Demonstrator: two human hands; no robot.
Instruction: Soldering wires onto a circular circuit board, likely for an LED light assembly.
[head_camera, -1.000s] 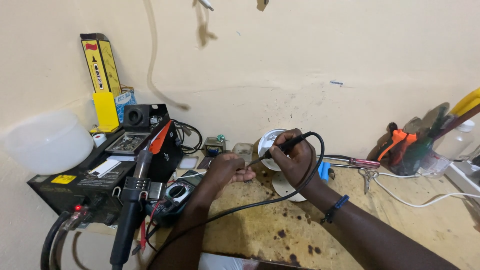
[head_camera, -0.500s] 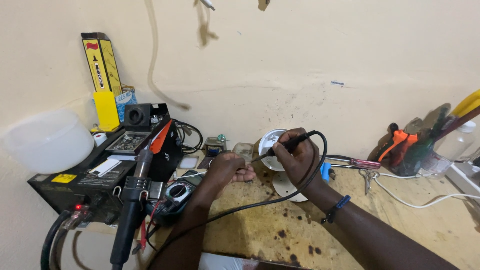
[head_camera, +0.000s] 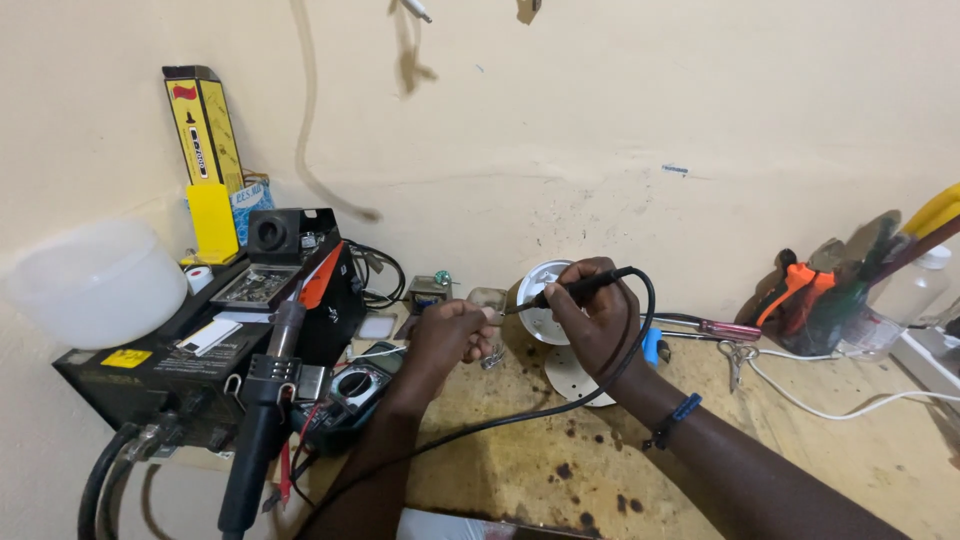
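Observation:
My right hand grips a black soldering iron whose cable loops back over my wrist and trails down the bench. Its tip points left toward a small part pinched in my left hand. The two hands nearly meet above the stained bench. Just behind them stands a white round bulb housing, and a white disc lies under my right wrist.
A black rework station with a hot-air handle sits at left, a multimeter beside it. A translucent white dome rests on top. Screwdrivers, scissors, orange-handled pliers and white cable lie at right.
Both hands stay at the same spot; the soldering iron tip has shifted only slightly toward the part in my left hand.

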